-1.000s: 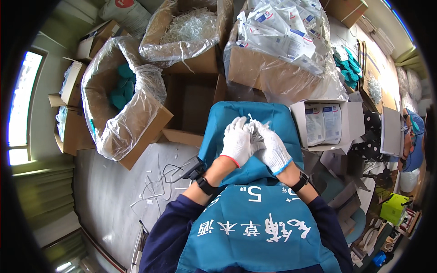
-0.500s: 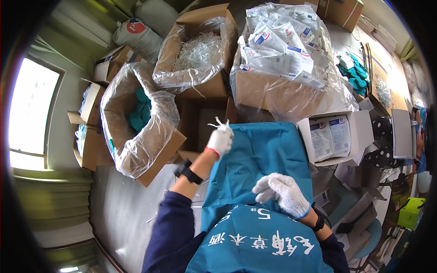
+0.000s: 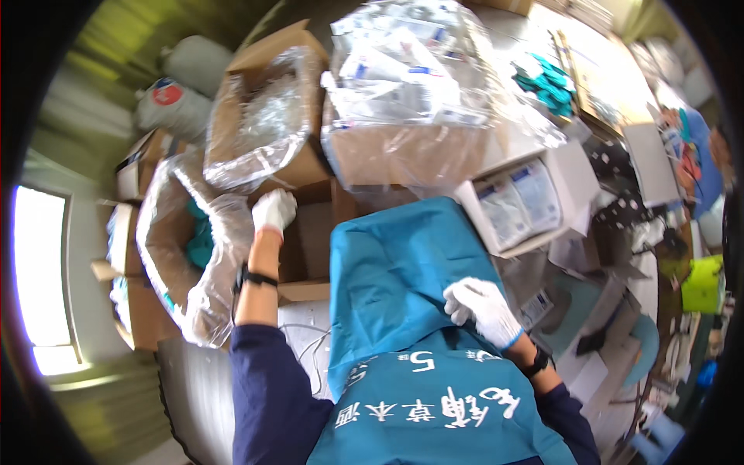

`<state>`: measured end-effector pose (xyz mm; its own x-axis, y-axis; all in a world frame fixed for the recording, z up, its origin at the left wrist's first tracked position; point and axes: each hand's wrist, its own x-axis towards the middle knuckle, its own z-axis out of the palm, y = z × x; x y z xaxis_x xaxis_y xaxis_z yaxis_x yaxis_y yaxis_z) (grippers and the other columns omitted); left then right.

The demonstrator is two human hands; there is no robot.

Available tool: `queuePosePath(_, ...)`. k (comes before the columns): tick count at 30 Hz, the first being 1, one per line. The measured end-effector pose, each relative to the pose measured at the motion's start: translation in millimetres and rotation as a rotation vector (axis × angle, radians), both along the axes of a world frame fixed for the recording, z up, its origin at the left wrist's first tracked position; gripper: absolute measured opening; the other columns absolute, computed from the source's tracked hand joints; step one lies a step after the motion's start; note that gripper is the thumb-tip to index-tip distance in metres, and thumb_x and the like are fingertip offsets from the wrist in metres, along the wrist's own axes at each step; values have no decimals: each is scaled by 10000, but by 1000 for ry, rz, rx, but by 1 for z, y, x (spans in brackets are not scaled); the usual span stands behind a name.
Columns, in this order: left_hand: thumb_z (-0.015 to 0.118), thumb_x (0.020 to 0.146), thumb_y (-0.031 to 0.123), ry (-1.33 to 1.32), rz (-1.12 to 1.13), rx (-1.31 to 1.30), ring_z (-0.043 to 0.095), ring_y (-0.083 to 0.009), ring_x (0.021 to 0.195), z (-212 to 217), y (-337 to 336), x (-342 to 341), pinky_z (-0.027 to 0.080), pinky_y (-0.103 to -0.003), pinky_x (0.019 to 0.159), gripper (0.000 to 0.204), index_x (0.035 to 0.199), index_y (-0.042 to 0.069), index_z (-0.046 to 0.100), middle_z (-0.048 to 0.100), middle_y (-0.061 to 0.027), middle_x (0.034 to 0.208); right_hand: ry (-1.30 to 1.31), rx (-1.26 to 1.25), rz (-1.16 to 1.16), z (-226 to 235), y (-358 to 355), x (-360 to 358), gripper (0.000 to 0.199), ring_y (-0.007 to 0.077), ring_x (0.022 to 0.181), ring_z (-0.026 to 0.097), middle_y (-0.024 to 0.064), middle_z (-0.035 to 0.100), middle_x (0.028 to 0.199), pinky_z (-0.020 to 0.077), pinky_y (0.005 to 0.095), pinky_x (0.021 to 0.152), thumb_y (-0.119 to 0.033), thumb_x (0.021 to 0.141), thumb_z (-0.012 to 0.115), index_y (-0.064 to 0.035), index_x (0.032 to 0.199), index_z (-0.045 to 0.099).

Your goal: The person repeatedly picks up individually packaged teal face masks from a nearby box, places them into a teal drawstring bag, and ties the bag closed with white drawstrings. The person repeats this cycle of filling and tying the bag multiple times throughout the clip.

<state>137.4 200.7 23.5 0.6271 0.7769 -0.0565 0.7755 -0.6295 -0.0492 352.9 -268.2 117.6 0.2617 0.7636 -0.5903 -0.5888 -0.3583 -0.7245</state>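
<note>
My left hand (image 3: 275, 210), in a white knitted glove, is closed over the near rim of the open cardboard box (image 3: 310, 240), beside the plastic-lined box (image 3: 219, 256) with teal items (image 3: 201, 236) in it. Whatever its fingers may hold is hidden. My right hand (image 3: 482, 310), gloved too, hovers over the teal apron (image 3: 403, 263) spread on my lap. Its fingers are loosely bent and slightly apart, with nothing visible between them.
Farther off stand a lined box of clear strands (image 3: 267, 116) and a big carton heaped with white packets (image 3: 411, 77). At right, a white box (image 3: 577, 182) holds packets. Beyond it lie teal gloves (image 3: 546, 81) and a lime-green container (image 3: 701, 283).
My left hand has moved left, off the apron's far edge to the boxes; the white strands it held no longer show. My right hand's fingers are more bent. The whole view has turned.
</note>
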Motion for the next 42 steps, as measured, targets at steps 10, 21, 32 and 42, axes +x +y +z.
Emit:
queuePosePath(10, 593, 1002, 199, -1345, 747, -912, 595, -85, 698, -58, -204, -10, 432, -198, 596, 188, 1022, 30, 673, 679, -45, 884, -1370, -559, 102, -127, 16, 231, 500, 370, 1069, 651, 222, 688, 1125, 510, 449, 924, -420, 809, 715, -28, 1117, 682)
queuePosePath(21, 601, 971, 158, -1349, 760, -845, 602, -81, 678, -62, -207, -9, 439, -206, 594, 143, 981, 43, 686, 685, -37, 847, -1130, -691, 226, -126, 41, 207, 749, 397, 1231, 583, 248, 627, 1290, 466, 453, 1031, -493, 766, 773, 8, 1284, 570)
queuePosePath(32, 599, 990, 179, -1363, 738, -834, 607, -87, 679, -66, -208, -12, 444, -209, 598, 167, 1003, 36, 684, 695, -44, 858, -1337, -810, 89, -127, 51, 179, 689, 384, 1160, 620, 245, 639, 1224, 504, 467, 977, -449, 754, 808, -29, 1249, 578)
queuePosePath(42, 591, 998, 181, -1389, 733, -829, 607, -89, 681, -65, -211, -10, 443, -213, 601, 172, 994, 40, 687, 693, -41, 846, -1487, -583, 9, -130, 32, 192, 378, 348, 972, 680, 164, 685, 1040, 553, 461, 820, -342, 787, 766, -82, 1046, 676)
